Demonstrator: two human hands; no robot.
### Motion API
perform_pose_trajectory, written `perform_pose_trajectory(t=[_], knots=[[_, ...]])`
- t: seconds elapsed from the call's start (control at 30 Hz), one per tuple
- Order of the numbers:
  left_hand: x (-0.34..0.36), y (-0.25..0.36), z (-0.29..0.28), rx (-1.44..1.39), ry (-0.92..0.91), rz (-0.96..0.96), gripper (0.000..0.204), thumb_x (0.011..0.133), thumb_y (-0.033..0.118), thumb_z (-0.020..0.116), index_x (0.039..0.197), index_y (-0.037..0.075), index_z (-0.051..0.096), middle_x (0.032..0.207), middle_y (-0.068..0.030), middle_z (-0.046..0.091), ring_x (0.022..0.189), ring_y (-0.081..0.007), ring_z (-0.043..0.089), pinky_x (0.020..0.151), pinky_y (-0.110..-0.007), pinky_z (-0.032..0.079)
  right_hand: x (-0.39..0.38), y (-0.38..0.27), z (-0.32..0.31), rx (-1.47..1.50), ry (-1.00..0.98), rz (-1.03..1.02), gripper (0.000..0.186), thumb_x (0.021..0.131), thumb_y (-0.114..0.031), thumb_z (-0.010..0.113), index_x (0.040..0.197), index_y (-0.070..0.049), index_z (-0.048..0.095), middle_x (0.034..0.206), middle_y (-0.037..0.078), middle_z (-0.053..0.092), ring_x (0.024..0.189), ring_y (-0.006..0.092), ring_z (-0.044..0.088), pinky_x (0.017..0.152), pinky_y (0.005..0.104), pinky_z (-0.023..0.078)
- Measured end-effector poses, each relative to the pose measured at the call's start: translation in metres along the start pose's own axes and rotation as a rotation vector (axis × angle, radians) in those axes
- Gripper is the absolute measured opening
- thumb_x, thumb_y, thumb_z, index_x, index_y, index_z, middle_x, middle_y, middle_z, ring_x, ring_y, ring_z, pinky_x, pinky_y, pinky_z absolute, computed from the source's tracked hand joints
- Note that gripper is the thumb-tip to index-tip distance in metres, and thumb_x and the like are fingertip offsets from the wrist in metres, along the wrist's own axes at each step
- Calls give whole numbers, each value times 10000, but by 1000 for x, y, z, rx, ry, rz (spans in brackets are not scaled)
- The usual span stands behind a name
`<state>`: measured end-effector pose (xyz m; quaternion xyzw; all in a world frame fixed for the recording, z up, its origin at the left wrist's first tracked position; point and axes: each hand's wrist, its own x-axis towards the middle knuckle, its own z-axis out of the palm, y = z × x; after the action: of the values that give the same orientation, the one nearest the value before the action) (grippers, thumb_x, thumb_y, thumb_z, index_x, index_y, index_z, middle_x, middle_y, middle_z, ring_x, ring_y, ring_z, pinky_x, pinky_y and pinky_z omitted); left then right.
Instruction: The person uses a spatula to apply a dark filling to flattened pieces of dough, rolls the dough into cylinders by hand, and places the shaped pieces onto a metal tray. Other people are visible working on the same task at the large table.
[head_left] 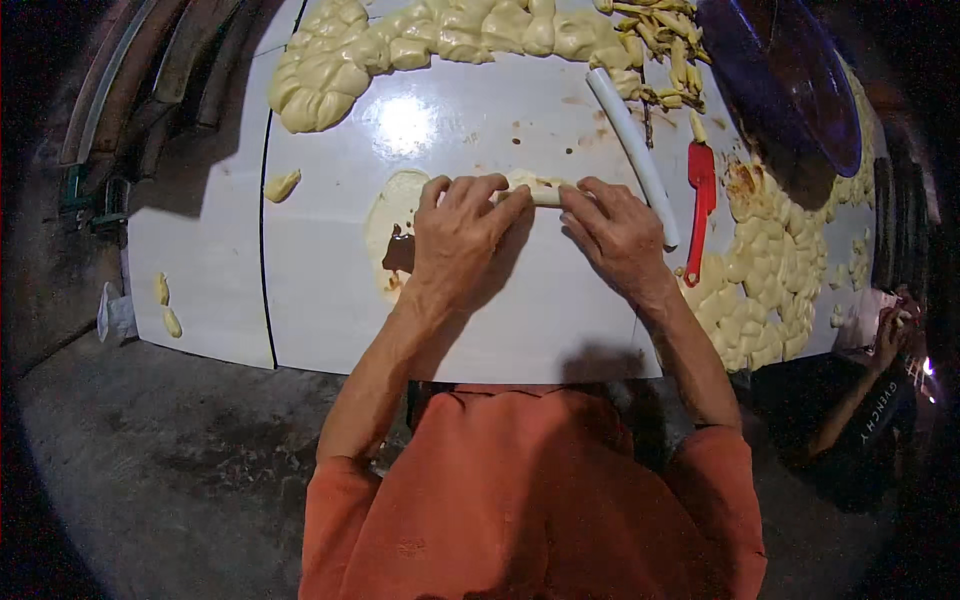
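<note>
Between my hands lies a pale strip of dough [545,192], partly rolled up, with its far edge flat on the white table and a brown smear on it. My left hand [465,222] has its fingertips curled down on the left end of the strip. At the right end, the fingers and thumb of my right hand [612,228] pinch the dough. Left of and partly under my left hand is a flattened dough piece [408,192] bearing a dark brown, glossy filling [399,250].
A white rod [635,155] and a red spatula-like tool [700,200] lie to the right. Dough lumps [430,40] line the back; more dough pieces [770,280] cover the right side. Shaped rolls [675,50] stand near a dark blue basin [800,80]. Another person's hand [888,338] is far right.
</note>
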<state>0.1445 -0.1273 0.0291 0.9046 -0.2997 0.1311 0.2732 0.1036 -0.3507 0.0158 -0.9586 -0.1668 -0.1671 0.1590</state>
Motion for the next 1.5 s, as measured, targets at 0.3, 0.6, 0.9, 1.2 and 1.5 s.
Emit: perform_pose_trajectory(t=[0.3,0.6,0.9,1.2,1.5], knots=[[12,-2,0,-6,-80,-11,232,893,171,715,1123,137,714,1042,-69,673,951,-259,646,847,-436,445,6,3,0,19,-20,22,360,895,-169,709,1245,-101,657,1126,62,658,990,251,635,797,413,511],[30,-7,-1,-49,-148,-121,250,908,217,722,1125,92,728,1037,-115,696,975,-334,649,875,-465,488,25,5,7,84,-69,139,348,949,-147,640,1285,-61,639,1131,113,679,1029,295,644,876,428,525],[47,-4,2,-197,-237,-125,146,824,101,747,957,57,708,907,-126,668,870,-341,657,770,-433,532,33,21,0,436,-119,163,185,872,-51,666,1046,5,685,962,173,673,927,359,658,825,434,530],[-5,47,-19,-249,-465,-140,281,865,103,726,1146,113,731,1059,-112,705,908,-305,714,796,-424,573,-22,15,-47,308,-191,83,210,868,-167,722,1023,-27,702,937,128,662,919,317,661,815,424,522],[-29,27,-57,-208,-268,-178,339,863,78,769,1197,89,712,1149,-112,712,986,-286,725,806,-360,597,9,137,-49,-305,92,719,280,935,-275,658,1112,-63,707,1031,134,698,955,366,686,837,466,526]])
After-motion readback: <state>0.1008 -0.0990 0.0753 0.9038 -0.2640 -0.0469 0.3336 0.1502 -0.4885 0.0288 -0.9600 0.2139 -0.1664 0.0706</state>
